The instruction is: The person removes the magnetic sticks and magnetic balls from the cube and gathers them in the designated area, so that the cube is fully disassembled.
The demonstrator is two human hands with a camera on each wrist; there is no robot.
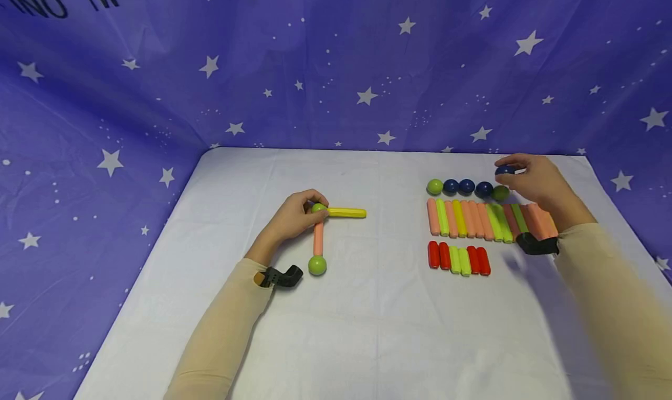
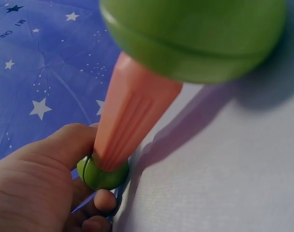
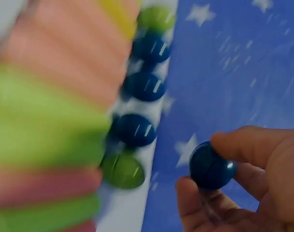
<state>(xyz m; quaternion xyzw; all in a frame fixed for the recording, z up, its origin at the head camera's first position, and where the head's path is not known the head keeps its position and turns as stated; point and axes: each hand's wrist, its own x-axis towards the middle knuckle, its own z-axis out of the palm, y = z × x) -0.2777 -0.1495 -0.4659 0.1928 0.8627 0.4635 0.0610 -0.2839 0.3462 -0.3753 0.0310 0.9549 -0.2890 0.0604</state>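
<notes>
My left hand (image 1: 298,216) pinches a green ball (image 2: 103,175) at the corner of a small assembly. A pink stick (image 1: 318,240) runs from that ball to a second green ball (image 1: 317,265) nearer to me, and a yellow stick (image 1: 347,213) points right from the corner. Over the back right of the table, my right hand (image 1: 536,181) holds a dark blue ball (image 3: 212,165) between thumb and fingers, raised above the row of balls. Below it in that row sits a dark green ball (image 1: 500,193).
The row also holds a light green ball (image 1: 435,186) and several blue balls (image 1: 466,186). In front lie long pink, green and yellow sticks (image 1: 476,220), then short red and green sticks (image 1: 458,259). A purple starred cloth (image 1: 336,67) rises behind the white table (image 1: 378,330).
</notes>
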